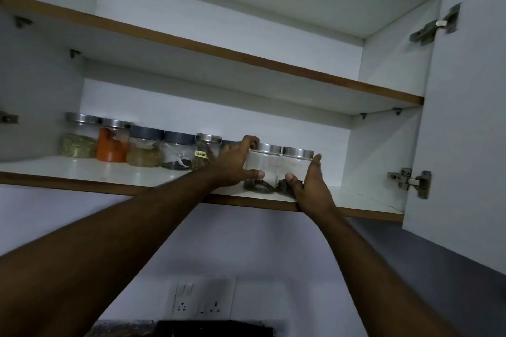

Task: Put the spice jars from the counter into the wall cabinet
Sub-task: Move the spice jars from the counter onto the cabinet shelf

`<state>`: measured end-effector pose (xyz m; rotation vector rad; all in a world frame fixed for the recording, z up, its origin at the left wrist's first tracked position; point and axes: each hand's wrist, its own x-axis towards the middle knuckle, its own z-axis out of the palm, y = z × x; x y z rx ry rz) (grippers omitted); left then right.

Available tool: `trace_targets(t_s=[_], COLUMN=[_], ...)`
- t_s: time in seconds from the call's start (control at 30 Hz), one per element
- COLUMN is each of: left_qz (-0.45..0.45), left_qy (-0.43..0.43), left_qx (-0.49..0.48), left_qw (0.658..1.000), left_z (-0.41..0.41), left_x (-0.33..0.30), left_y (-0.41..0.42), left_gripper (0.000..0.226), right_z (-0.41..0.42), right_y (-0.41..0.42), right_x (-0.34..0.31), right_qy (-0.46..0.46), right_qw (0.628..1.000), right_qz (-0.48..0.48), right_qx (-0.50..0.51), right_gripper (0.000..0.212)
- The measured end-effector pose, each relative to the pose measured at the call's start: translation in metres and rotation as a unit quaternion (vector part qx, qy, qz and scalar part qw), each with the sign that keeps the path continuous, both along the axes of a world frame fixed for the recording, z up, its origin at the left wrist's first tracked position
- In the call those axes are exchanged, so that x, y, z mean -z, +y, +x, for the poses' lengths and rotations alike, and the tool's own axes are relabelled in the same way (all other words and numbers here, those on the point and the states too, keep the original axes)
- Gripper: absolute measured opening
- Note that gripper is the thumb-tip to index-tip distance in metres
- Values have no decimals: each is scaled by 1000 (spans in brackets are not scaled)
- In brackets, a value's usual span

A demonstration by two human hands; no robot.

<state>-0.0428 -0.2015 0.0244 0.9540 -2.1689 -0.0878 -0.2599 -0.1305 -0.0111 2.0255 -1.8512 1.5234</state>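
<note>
The white lower shelf (90,169) of the wall cabinet carries a row of lidded spice jars (142,149).

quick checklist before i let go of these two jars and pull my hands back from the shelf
1. Both jars fully on the lower shelf: ok; the left clear jar and right clear jar stand upright behind the front edge.
2. Lids on: ok, both silver lids sit in place.
3. Left hand free to withdraw: not ok yet, its fingers and thumb grip the left clear jar.
4. Right hand: ok, flat against the right clear jar, thumb on its front.
5. Neighbour clearance: cannot tell, the left hand hides the gap to the labelled jar.
6. Door open: ok.
</note>
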Motion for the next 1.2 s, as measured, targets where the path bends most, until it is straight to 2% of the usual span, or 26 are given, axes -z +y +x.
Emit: trace_targets(t_s=[0.13, 0.2, 0.33, 0.6, 0.83, 0.9, 1.1, 1.2], left_qz=[-88, -114, -135, -143, -122, -111, -102, -123], left_qy=[-61, -80, -119, -154, -196, -206, -222, -221], left_qx=[-110, -131, -158, -200, -240, -240, -246, -235], left_qw=[988, 982, 971, 957, 943, 942, 938, 938], left_z=[-6, -9, -13, -18, -15, -16, -20, -23], left_x=[-5, -6, -10, -15, -19, -20, -20, -18], left_y=[-17, -28, -45, -77, -86, -85, -89, -94], left_gripper=[94, 96, 97, 99, 94, 93, 101, 115], right_z=[7, 9, 12, 8, -1, -6, -10, -12], right_y=[-7, -8, -9, -17, -24, -26, -27, -34], right_x=[8, 10, 10, -1, 6, 4, -7, -16], right_qy=[-31, -49, -46, -19, 52, 61, 127, 187], right_qw=[996, 989, 985, 994, 991, 994, 988, 968], right_qz=[-43, -81, -110, -37, -81, -53, 73, 157], right_qx=[73, 115, 126, 103, 89, 70, 54, 58], right_gripper=[117, 116, 97, 76, 40, 37, 64, 72])
